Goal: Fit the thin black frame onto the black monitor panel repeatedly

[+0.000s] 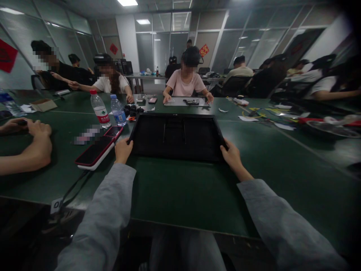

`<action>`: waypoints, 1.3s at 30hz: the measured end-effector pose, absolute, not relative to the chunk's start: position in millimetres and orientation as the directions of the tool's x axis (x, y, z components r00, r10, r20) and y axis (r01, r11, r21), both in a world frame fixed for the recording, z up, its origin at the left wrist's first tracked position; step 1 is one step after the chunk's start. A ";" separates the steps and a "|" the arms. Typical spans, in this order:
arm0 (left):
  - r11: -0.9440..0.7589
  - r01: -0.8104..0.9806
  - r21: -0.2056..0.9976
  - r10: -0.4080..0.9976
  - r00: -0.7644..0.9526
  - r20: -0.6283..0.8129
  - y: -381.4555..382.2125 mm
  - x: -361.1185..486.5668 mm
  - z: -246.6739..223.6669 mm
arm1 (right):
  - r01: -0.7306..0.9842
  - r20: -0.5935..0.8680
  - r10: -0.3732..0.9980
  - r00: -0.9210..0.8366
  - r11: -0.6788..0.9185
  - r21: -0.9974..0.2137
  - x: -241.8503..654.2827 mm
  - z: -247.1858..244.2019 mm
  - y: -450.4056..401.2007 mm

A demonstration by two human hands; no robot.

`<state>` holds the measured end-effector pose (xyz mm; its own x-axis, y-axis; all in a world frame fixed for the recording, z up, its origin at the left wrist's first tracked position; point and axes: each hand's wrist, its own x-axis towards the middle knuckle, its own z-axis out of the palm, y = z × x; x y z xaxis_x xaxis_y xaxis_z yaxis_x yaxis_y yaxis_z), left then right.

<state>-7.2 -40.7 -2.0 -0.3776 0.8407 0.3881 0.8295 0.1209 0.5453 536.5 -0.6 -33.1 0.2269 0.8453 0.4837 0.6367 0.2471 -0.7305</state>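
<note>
A wide, black rectangular tray [152, 148] with a raised rim lies in front of me at the table's middle. Two thin pale lines show on its dark inner face; I cannot tell whether they are parts or reflections. My left hand [123, 150] grips the left side, thumb over the edge. At the opposite side, my right hand [231, 153] is closed around the rim in the same way. The fingers underneath are hidden on both hands. Just left of my left hand lies a red-edged phone [94, 151] on a white block, with a dark strap trailing off it.
Left of the tray stand a red-capped bottle [101, 113] and a blue-capped bottle [118, 113]. A neighbour's hands [39, 130] rest at far left. Across the green table [180, 195], a person in pink sits behind a grey board [176, 101]. Wires [265, 113] and papers lie right.
</note>
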 end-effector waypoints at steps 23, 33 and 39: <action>-0.031 0.903 0.428 0.772 -0.250 0.584 -41.2 41.0 16.0 | 0.784 0.604 0.695 0.390 0.094 -0.614 528.7 -24.0 39.6; -0.109 0.931 0.348 0.842 -0.099 0.530 -46.6 58.3 15.5 | 0.913 0.543 0.839 0.031 0.198 -0.358 483.7 -21.5 21.7; -0.115 0.949 0.292 0.838 -0.065 0.542 -48.2 61.8 17.4 | 0.935 0.576 0.818 0.012 0.194 -0.296 481.6 -20.3 17.7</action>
<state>61.8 -48.2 17.4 -0.0651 0.8380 0.5418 0.9495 -0.1151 0.2920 481.6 17.7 -20.3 0.0121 0.8176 0.5756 0.9353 0.1943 -0.2956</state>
